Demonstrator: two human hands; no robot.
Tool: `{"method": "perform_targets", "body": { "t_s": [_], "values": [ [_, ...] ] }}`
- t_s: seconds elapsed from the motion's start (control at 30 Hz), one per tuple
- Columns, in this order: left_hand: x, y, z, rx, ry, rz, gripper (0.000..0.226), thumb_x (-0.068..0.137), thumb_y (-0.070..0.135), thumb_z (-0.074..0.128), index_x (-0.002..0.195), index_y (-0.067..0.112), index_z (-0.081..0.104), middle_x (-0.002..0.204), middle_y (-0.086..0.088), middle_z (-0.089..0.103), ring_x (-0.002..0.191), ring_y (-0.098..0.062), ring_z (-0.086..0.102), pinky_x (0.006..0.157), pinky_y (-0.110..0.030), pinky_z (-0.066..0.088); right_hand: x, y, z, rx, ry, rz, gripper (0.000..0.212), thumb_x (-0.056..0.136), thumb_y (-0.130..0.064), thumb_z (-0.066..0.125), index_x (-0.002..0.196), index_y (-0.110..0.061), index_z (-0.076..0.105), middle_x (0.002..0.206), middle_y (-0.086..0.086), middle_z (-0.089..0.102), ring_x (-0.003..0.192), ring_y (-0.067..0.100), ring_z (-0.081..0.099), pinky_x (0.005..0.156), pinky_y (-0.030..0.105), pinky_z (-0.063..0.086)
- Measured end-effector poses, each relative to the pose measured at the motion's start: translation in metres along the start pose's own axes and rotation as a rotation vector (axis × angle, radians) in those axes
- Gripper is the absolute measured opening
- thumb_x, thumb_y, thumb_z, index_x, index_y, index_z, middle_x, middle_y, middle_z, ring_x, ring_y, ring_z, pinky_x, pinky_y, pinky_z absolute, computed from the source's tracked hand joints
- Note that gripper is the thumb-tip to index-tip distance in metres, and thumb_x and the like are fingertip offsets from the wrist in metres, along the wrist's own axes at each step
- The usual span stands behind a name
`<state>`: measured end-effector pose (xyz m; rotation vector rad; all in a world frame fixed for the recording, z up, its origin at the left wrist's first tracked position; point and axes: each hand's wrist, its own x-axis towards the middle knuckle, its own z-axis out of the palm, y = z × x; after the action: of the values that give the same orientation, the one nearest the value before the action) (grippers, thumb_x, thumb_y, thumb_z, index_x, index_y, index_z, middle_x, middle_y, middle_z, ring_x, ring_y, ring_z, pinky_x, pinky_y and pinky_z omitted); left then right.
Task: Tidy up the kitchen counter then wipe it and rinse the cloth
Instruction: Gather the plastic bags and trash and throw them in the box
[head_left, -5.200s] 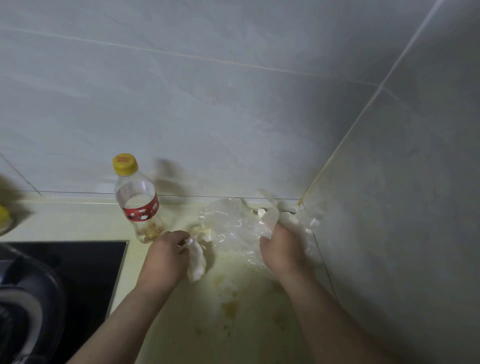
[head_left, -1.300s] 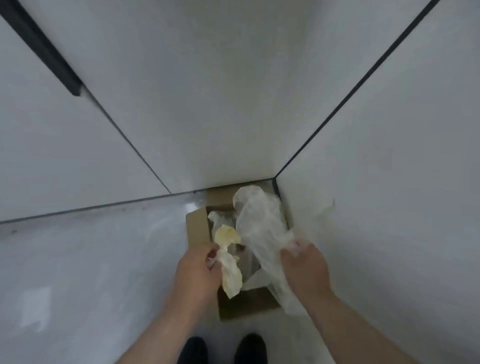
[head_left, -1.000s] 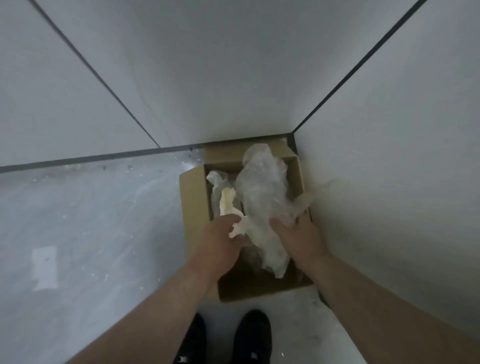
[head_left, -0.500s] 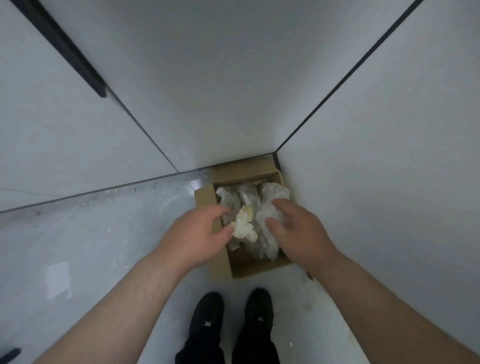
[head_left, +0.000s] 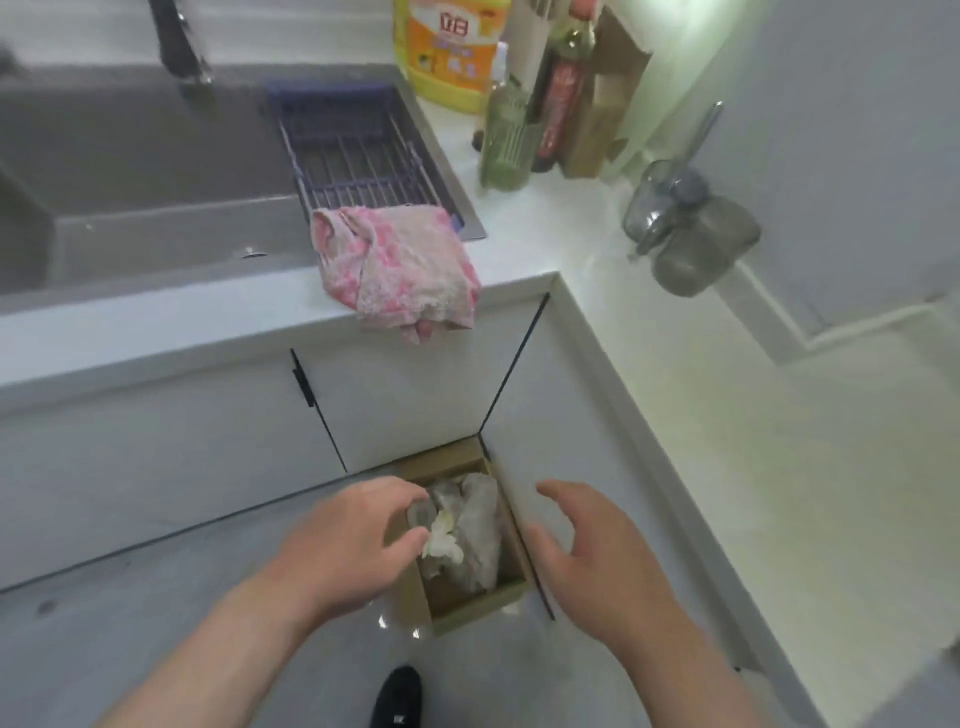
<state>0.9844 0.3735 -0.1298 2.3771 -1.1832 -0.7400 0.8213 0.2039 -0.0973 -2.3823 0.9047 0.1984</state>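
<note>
Far left, the grey sink (head_left: 130, 171) is sunk into the counter (head_left: 519, 249), with a wire rack (head_left: 358, 150) across its right end. At the sink's front right corner the pink cloth (head_left: 400, 265) lies bunched, one fold hanging over the counter's front edge. Below it, the left hand (head_left: 348, 545) hovers over the cardboard box (head_left: 467, 605), which stands on the floor in the corner where the two cabinet runs meet. Its fingers are loosely curved and spread, apparently gripping nothing, though the thumb tip is so near the crumpled tissue (head_left: 441, 540) that contact cannot be ruled out. The tissue rests on the clear plastic wrap (head_left: 478, 525) inside the box. The right hand (head_left: 592, 545) is just beside the box's right wall, its fingers wide apart and empty. The rubbish looks binned, so the tidying step seems nearly done. To finish it well, check that the wrap sits below the rim and won't spring out. Then reach for the cloth and take it by the bunched part on the counter, not by the hanging fold. The bottles (head_left: 506, 140) at the back corner and the glass jars (head_left: 691, 234) on the right run will probably need shifting so the wipe reaches underneath them.
</note>
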Motion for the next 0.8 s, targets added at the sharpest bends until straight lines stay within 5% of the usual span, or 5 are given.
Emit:
{"method": "perform_targets", "body": {
  "t_s": [0.2, 0.5, 0.8],
  "values": [
    [-0.064, 0.078, -0.033, 0.117, 0.0, 0.174, 0.04, 0.094, 0.042, 0.05, 0.133, 0.033, 0.052, 0.131, 0.022, 0.054, 0.121, 0.0, 0.049, 0.094, -0.015, 0.037, -0.116, 0.009, -0.062, -0.073, 0.092, 0.04, 0.048, 0.099, -0.044, 0.046, 0.146, -0.034, 0.039, 0.149, -0.019, 0.039, 0.137, 0.003, 0.035, 0.11, 0.019, 0.027],
    [-0.159, 0.219, -0.029, 0.248, 0.017, 0.465, 0.043, 0.095, 0.042, 0.049, 0.137, 0.031, 0.048, 0.14, 0.016, 0.05, 0.127, -0.006, 0.046, 0.104, -0.025, 0.037, -0.315, 0.06, -0.101, 0.012, 0.405, 0.207, 0.046, 0.097, -0.04, 0.05, 0.142, -0.031, 0.045, 0.143, -0.014, 0.048, 0.129, 0.007, 0.044, 0.095, 0.018, 0.033],
    [-0.284, 0.354, 0.039, 0.245, -0.057, 0.765, 0.04, 0.096, 0.043, 0.048, 0.135, 0.034, 0.05, 0.138, 0.018, 0.05, 0.126, -0.003, 0.046, 0.101, -0.023, 0.038, -0.552, 0.113, -0.092, 0.103, 0.657, 0.49, 0.044, 0.097, -0.039, 0.052, 0.14, -0.034, 0.047, 0.146, -0.017, 0.044, 0.128, 0.004, 0.045, 0.101, 0.016, 0.028]
  ]
}}
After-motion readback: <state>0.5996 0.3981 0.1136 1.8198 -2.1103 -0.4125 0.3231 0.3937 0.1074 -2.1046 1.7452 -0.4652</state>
